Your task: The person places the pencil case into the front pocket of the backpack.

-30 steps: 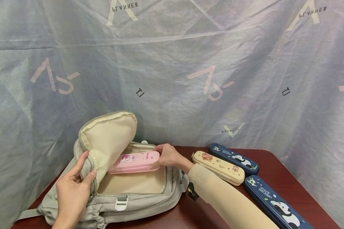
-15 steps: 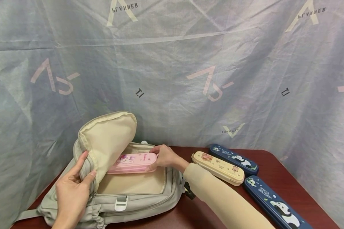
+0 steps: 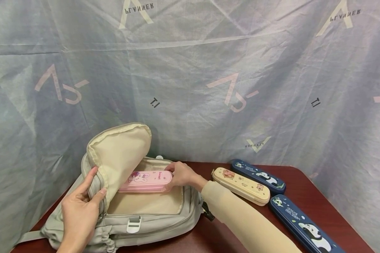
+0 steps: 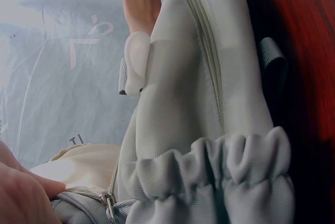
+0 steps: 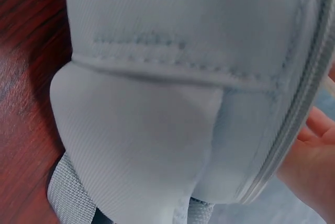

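Note:
A light grey backpack lies on the table with its cream-lined front compartment unzipped. My left hand holds up the edge of the flap, thumb on the lining side. In the left wrist view part of the left hand shows beside a zipper pull. My right hand grips the right end of a pink pencil case with a rabbit print, held within the opening. The flap hides the case's left end. In the right wrist view, the bag's grey side fills most of the picture.
To the right, a cream pencil case with bear prints lies against a navy panda pencil case. Another navy panda case lies nearer the front on the red-brown table. A grey printed cloth hangs behind.
My right hand has moved slightly left and down with the pink pencil case, sliding more of it behind the flap. The left hand and flap have stayed in place.

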Tool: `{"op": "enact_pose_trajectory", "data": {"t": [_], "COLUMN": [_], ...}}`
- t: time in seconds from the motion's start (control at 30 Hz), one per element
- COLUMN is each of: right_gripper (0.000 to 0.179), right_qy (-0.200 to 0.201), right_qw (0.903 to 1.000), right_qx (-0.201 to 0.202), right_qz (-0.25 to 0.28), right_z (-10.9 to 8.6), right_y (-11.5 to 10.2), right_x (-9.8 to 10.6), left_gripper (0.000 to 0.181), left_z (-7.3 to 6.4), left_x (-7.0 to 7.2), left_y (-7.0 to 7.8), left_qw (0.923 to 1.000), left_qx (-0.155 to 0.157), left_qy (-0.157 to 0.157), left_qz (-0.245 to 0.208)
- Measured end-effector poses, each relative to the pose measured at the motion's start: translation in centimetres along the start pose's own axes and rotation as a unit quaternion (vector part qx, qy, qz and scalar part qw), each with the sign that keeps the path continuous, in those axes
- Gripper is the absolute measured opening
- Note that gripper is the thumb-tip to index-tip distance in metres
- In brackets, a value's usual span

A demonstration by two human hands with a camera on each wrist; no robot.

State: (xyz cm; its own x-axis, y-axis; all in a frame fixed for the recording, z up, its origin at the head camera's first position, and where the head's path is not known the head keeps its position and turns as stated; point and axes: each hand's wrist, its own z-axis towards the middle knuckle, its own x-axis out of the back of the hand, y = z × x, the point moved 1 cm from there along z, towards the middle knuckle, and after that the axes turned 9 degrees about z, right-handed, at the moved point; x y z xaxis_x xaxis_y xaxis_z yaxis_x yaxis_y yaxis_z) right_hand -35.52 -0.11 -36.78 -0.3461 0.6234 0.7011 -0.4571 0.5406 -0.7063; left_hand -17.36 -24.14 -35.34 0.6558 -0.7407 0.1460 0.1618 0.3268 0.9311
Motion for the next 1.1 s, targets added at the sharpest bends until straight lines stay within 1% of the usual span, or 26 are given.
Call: {"op": "enact_pose_trajectory", "data": {"t": [0.07, 0.13, 0.23, 0.3, 0.37, 0.43, 0.53, 0.7, 0.93, 1.1], "right_gripper": [0.059, 0.064, 0.067, 0.064, 0.057, 0.051, 0.049, 0.048, 0.048, 0.046], "right_qy": [-0.004, -0.009, -0.019, -0.028, -0.037, -0.044, -0.050, -0.050, -0.047, -0.045], "right_qw": [0.9999, 1.0000, 0.9987, 0.9961, 0.9938, 0.9924, 0.9907, 0.9895, 0.9907, 0.9934], "right_qx": [0.002, -0.002, -0.011, -0.017, -0.018, -0.017, -0.016, -0.018, -0.017, -0.012], "right_qz": [-0.011, -0.001, 0.046, 0.081, 0.104, 0.114, 0.126, 0.134, 0.126, 0.105], "right_z": [0.1, 0.1, 0.1, 0.1, 0.0, 0.0, 0.1, 0.3, 0.7, 1.0], "right_y": [0.0, 0.0, 0.4, 0.7, 1.0, 1.2, 1.3, 1.1, 0.9, 0.7], "right_x": [0.0, 0.0, 0.2, 0.5, 0.7, 0.9, 1.1, 1.0, 0.6, 0.3], "left_gripper": [0.067, 0.067, 0.068, 0.068, 0.068, 0.068, 0.067, 0.067, 0.068, 0.068], "left_z": [0.0, 0.0, 0.0, 0.0, 0.0, 0.0, 0.0, -0.1, 0.0, 0.0], "left_x": [0.0, 0.1, 0.1, 0.1, 0.2, 0.2, 0.2, 0.1, 0.1, 0.2], "left_y": [0.0, 0.0, 0.1, 0.1, 0.1, 0.1, 0.2, 0.2, 0.2, 0.1], "left_qw": [1.0000, 0.9998, 0.9997, 0.9997, 0.9997, 0.9998, 0.9998, 0.9998, 0.9996, 0.9998], "left_qx": [-0.001, -0.001, 0.000, 0.001, 0.003, 0.005, 0.008, 0.007, 0.010, 0.019], "left_qy": [0.001, 0.001, 0.002, 0.002, 0.002, 0.001, -0.001, -0.002, -0.004, -0.001], "left_qz": [-0.008, -0.018, -0.026, -0.026, -0.023, -0.019, -0.019, -0.021, -0.025, 0.004]}}
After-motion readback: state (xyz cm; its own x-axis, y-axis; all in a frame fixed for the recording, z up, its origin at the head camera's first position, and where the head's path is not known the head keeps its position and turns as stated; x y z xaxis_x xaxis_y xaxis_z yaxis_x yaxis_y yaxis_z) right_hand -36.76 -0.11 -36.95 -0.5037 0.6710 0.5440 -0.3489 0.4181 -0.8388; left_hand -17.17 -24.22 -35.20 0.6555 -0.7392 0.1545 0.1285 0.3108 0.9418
